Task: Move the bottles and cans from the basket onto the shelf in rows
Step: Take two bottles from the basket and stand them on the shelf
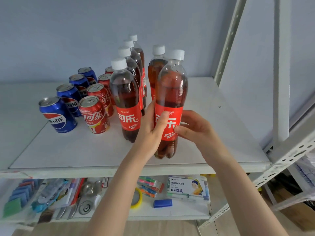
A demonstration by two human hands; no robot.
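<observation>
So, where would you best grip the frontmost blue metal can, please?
Grip the frontmost blue metal can round its upright side wall, from the front-left; a red metal can stands close on its right, another blue can behind.

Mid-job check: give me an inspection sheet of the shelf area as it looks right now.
Surface: white shelf, level, carrying the drinks.
Job's things: row of four blue cans; row of red cans beside it; row of four cola bottles; rear bottle behind the held bottle; basket not in view.
Clutter: marker box and yellow tape ring on the lower shelf.
Grippers: left hand and right hand both grip the held bottle at its label.
Cables: nothing seen.
Surroundings: pale wall, perforated metal upright.
</observation>
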